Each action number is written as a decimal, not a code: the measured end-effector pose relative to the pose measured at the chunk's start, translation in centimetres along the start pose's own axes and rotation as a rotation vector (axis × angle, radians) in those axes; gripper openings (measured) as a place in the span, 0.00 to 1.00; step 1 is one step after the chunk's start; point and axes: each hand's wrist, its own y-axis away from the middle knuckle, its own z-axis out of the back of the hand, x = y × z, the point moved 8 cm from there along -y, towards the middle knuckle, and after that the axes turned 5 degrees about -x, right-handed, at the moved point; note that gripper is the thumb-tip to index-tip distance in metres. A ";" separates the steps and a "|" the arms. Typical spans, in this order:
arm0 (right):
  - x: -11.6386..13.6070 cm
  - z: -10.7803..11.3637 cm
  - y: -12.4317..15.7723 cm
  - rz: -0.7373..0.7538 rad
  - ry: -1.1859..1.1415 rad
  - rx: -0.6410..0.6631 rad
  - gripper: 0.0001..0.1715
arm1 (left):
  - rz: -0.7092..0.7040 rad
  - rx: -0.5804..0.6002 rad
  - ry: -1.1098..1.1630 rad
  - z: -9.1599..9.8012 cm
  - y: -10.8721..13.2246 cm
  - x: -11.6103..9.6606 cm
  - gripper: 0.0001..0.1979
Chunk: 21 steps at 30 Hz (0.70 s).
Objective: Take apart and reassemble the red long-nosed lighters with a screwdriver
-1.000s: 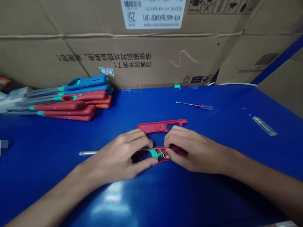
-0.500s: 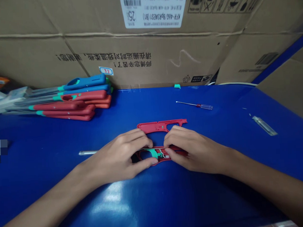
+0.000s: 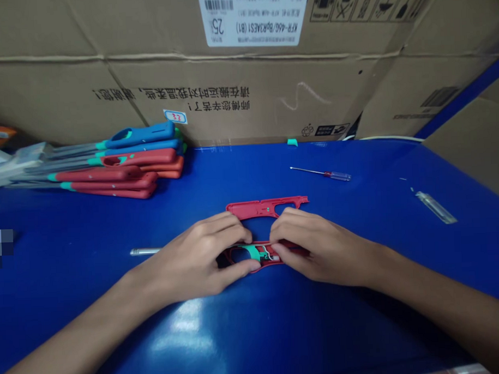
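Movement is almost nil: left hand (image 3: 195,261) and right hand (image 3: 320,250) still pinch the near red shell (image 3: 269,264) against the tabletop (image 3: 254,328), work on its green trigger (image 3: 254,253) unfinished.

Stacked red and blue handles (image 3: 126,165) lie left, a screwdriver (image 3: 320,173) near cardboard boxes (image 3: 230,100), perhaps a clear sleeve (image 3: 435,206) right.

Left hand (image 3: 193,261), right hand (image 3: 322,249) on shell (image 3: 263,258)

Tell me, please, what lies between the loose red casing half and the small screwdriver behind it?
Nothing: the head view shows only bare blue tabletop between the red casing half and the screwdriver.
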 end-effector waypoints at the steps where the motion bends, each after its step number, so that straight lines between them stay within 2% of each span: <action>1: 0.0 0.0 0.0 -0.002 -0.003 0.001 0.07 | 0.000 0.001 0.002 0.0 0.0 0.0 0.09; 21: 0.1 0.3 0.0 -0.009 -0.024 -0.021 0.06 | -0.012 -0.014 -0.011 0.1 -0.1 0.0 0.09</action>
